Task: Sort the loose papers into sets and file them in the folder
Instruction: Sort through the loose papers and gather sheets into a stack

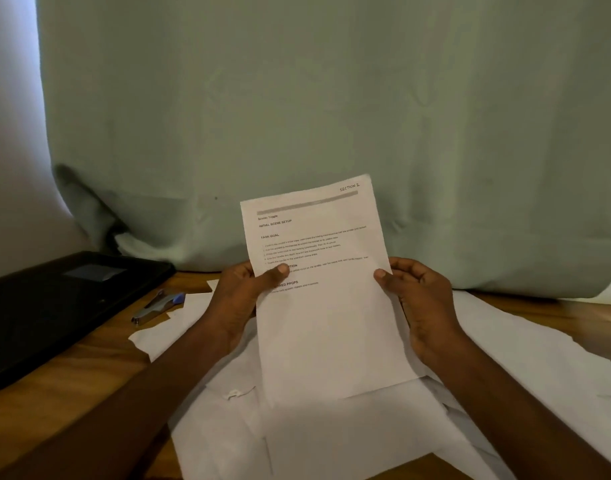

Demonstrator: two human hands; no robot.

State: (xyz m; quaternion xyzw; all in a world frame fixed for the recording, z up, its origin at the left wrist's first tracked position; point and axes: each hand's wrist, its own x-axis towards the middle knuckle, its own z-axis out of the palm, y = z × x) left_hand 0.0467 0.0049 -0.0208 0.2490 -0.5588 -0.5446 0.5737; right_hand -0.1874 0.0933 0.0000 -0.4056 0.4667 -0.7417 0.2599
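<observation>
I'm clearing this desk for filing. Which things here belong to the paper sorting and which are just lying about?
Job:
held sheet, marked SECTION 2, gripped by left hand and right hand
loose papers on the desk
black folder, closed

Lying about:
stapler (might join sets)
curtain

1. Looks like a makeshift desk/paperwork spot in a room, prob home or small office; can't tell which
2. Wooden tabletop w/ loose printed sheets spread over it
3. Office gear: black folder lying flat at left, stapler just beside it
4. Pale green cloth backdrop hangs behind, draping onto the tabletop; plain white wall at left
</observation>
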